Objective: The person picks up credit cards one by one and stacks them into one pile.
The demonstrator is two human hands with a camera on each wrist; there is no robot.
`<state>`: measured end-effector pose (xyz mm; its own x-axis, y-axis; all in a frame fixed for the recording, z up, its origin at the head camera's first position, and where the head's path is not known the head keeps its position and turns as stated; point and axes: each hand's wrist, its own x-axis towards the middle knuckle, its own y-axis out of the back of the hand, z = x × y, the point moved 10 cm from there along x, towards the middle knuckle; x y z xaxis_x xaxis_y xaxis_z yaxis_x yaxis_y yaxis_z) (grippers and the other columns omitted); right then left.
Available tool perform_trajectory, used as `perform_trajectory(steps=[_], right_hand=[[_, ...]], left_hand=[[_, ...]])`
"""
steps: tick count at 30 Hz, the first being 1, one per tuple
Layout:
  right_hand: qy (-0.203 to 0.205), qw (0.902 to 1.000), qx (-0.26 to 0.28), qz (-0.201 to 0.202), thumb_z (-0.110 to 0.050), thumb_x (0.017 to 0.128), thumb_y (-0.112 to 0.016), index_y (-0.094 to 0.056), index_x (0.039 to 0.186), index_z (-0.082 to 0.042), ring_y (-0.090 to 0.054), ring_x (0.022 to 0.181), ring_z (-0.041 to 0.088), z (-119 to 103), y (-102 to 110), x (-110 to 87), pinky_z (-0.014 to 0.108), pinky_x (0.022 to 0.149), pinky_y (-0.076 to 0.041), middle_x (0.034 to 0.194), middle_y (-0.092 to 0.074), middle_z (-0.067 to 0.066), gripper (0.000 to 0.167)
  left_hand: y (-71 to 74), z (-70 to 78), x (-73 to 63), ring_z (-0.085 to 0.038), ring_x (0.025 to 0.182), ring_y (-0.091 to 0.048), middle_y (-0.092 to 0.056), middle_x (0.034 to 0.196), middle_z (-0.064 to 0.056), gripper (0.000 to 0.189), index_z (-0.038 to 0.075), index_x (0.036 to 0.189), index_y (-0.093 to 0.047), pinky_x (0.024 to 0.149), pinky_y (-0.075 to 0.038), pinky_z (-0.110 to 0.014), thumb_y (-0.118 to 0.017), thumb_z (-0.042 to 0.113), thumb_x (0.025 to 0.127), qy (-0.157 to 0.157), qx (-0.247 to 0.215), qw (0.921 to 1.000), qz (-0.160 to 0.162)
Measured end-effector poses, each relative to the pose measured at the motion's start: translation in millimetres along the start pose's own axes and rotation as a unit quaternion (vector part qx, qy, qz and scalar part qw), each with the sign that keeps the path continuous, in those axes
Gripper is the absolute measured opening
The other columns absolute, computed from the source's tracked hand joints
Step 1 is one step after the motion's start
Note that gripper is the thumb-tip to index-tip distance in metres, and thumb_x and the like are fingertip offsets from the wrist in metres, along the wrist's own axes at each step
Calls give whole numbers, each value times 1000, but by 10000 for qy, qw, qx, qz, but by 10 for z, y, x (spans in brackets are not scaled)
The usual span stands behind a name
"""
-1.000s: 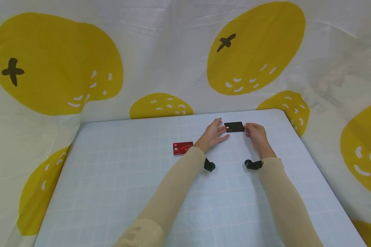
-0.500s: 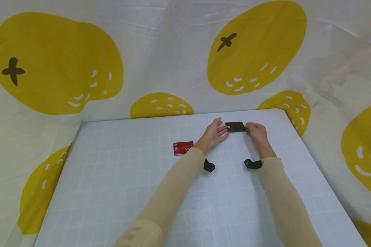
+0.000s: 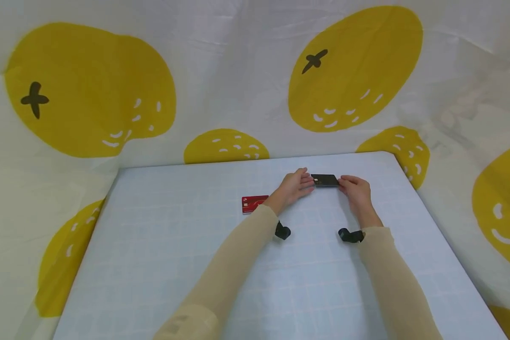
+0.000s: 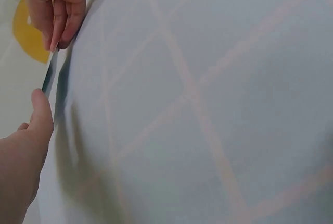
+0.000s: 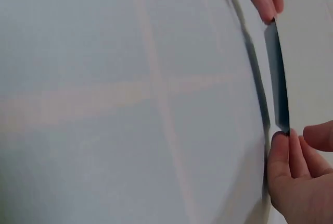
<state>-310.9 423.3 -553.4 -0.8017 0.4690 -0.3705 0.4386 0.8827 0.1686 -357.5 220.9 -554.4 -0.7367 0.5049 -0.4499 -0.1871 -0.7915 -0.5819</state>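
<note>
A black card [image 3: 325,180] with a small chip lies across the gap between the two hands near the table's far edge. My right hand [image 3: 357,192] pinches its right end between the fingertips. From the other side, my left hand [image 3: 292,188] touches the left end with fairly straight fingers. In the right wrist view the card [image 5: 278,75] appears almost edge-on, my right hand [image 5: 304,172] at its lower end. Whether it rests flat or is slightly raised, I cannot tell. A red card [image 3: 252,203] lies left of my left wrist, partly hidden by that arm.
The table [image 3: 187,245] wears a pale blue checked cloth. Behind it hangs a white sheet [image 3: 238,85] printed with big yellow fruit. Black camera mounts [image 3: 351,235] stick out from both wrists, just above the table.
The left fingers have drawn closer together at the black card's left end. The right hand stays at the other end. The whole head view has shifted slightly.
</note>
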Motion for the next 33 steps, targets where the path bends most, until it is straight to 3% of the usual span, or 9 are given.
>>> perform_trajectory(steps=[8, 17, 22, 27, 33], right_hand=[[249, 9993, 217, -186, -2, 100, -58, -51, 142, 2, -54, 126, 21, 29, -150, -134, 28, 101, -47, 139, -52, 16, 43], [372, 9980, 362, -357, -3, 99, -61, -52, 142, -1, -55, 123, 21, 8, -316, -306, 29, 102, -46, 133, -57, 13, 44], [578, 9962, 436, -476, -3, 98, -62, -53, 140, 0, -57, 120, 21, -42, -438, -400, 27, 99, -48, 131, -58, 13, 43], [819, 9933, 550, -598, 2, 95, -64, -56, 135, 4, -60, 111, 19, -108, -641, -526, 20, 89, -52, 119, -63, 10, 41], [1136, 9894, 539, -729, 9, 91, -65, -60, 127, 8, -63, 99, 14, -166, -900, -729, 18, 84, -53, 105, -66, 6, 36]], left_hand=[[154, 13, -212, -31, 126, -54, -53, 138, -24, 51, -11, 140, -47, 99, -50, -36, -54, 26, 104, -79, 238, 9996, 119], [345, 51, -423, -26, 117, -61, -62, 127, -16, 50, -7, 136, -53, 93, -53, -33, -57, 30, 103, -284, 360, 9985, 284], [399, 169, -594, -25, 119, -60, -61, 129, -16, 48, -8, 137, -53, 94, -53, -32, -55, 27, 104, -591, 516, 9963, 349], [575, 307, -774, -23, 116, -62, -63, 126, -13, 41, -4, 132, -58, 91, -54, -31, -57, 25, 103, -894, 969, 9886, 724], [798, 404, -988, -20, 112, -64, -66, 117, -7, 41, -2, 129, -61, 87, -56, -30, -60, 28, 101, -1022, 1281, 9798, 1142]])
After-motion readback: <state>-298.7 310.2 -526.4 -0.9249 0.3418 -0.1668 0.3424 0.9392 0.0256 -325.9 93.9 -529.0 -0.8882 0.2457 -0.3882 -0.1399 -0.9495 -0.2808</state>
